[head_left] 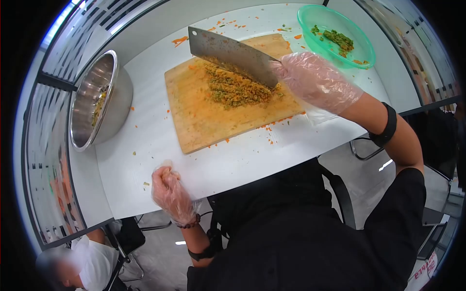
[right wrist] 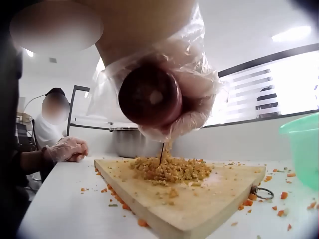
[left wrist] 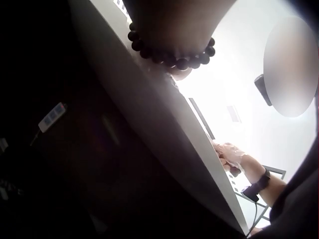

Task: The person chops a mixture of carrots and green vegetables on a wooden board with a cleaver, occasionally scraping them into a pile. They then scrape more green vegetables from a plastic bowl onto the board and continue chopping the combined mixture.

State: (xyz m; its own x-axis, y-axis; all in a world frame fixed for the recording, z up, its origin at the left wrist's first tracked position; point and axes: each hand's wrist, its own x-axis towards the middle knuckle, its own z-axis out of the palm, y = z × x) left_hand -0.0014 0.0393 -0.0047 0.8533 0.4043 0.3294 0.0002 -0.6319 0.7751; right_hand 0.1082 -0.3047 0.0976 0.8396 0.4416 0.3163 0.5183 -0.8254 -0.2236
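Observation:
My right hand (head_left: 315, 80), in a clear plastic glove, grips a broad cleaver (head_left: 233, 53) by its handle. The round, dark handle end (right wrist: 149, 97) shows large in the right wrist view. The blade's lower edge is down in a pile of finely chopped orange and green vegetables (head_left: 238, 92). This pile lies on a wooden cutting board (head_left: 194, 121). My left hand (head_left: 174, 189), also gloved, rests at the table's front edge with its fingers loosely curled and nothing in them. A beaded bracelet (left wrist: 182, 62) circles the left wrist.
A steel bowl (head_left: 125, 87) with some chopped food inside stands tilted-looking at the left. At the back right sits a green plastic basin (head_left: 310, 41) holding green bits. Carrot crumbs (head_left: 180, 41) are scattered around the board. Another person in white (head_left: 97, 264) sits beyond the left panel.

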